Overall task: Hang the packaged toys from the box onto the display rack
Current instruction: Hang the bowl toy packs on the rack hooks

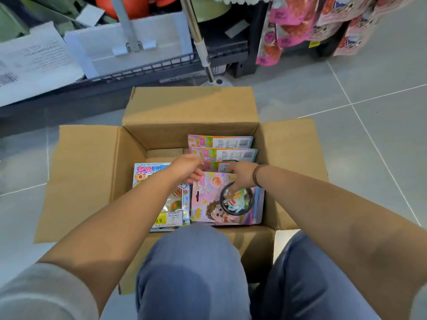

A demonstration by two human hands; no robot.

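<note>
The person crouches over an open cardboard box [189,116] on the tiled floor [369,100], both bare arms reaching down into it. The left hand [184,168] curls its fingers at the top left corner of a pink toy pack [208,204] that lies face up on the right-hand stack; it looks like a pinch on the card's edge, though the fingertips are partly hidden. The right hand [240,176], a dark band at its wrist, presses down on the same pack with fingers bent onto the clear bubble. Beside it on the left lies a blue toy pack [175,204], partly under the left forearm. More pink packs [221,143] stand behind. Packaged toys already hang on the display rack [300,26], well beyond the box.
</note>
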